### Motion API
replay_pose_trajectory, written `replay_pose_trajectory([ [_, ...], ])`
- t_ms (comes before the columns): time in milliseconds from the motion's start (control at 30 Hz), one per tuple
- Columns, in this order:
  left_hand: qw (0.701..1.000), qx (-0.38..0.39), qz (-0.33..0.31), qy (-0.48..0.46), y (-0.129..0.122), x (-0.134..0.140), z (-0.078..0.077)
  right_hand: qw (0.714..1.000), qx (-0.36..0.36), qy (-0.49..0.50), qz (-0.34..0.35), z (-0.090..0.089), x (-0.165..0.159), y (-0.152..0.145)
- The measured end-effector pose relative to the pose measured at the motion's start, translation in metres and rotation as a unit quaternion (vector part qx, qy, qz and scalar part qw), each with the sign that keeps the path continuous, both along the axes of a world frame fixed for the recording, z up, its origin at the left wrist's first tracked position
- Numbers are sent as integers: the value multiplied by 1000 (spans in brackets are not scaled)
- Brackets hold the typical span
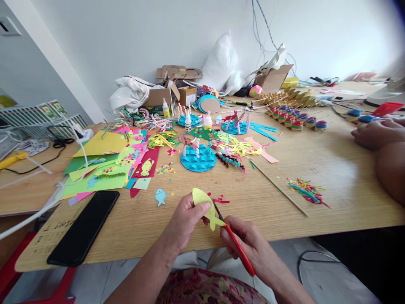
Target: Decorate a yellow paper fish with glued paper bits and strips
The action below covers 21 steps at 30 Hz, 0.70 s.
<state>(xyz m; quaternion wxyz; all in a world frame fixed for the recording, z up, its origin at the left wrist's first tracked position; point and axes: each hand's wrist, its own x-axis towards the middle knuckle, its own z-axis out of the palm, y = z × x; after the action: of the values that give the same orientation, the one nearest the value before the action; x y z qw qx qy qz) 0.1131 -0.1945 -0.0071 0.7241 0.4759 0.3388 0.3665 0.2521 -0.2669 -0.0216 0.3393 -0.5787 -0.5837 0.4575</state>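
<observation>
Between the thumb and fingers of my left hand (188,219) is a yellow paper fish (201,202), its tail pointing toward my right hand. My right hand (245,238) grips a pair of scissors (239,249) with red handles, and the dark blades lie against the fish's edge near the tail. Red paper scraps (221,200) are just behind the fish. A light blue paper fish (160,196) with drawn markings rests on the table to the left. Farther back stands a blue scalloped base (198,158) with twisted posts and a green spotted fish (202,133) above it.
A black phone (84,228) lies at the left front edge. Coloured paper sheets (101,143) are piled behind it. A wooden stick (278,188) and a heap of colourful strips (306,191) lie to the right. Another person's arm (390,147) rests at the far right, near painted egg-carton pieces (295,120).
</observation>
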Motion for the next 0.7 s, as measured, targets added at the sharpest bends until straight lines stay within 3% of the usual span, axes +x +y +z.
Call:
replay_pose_trajectory([
  [700,999,-6,-41,13,2,-2,-3,1000,2,-14,2,-2,2,-1],
])
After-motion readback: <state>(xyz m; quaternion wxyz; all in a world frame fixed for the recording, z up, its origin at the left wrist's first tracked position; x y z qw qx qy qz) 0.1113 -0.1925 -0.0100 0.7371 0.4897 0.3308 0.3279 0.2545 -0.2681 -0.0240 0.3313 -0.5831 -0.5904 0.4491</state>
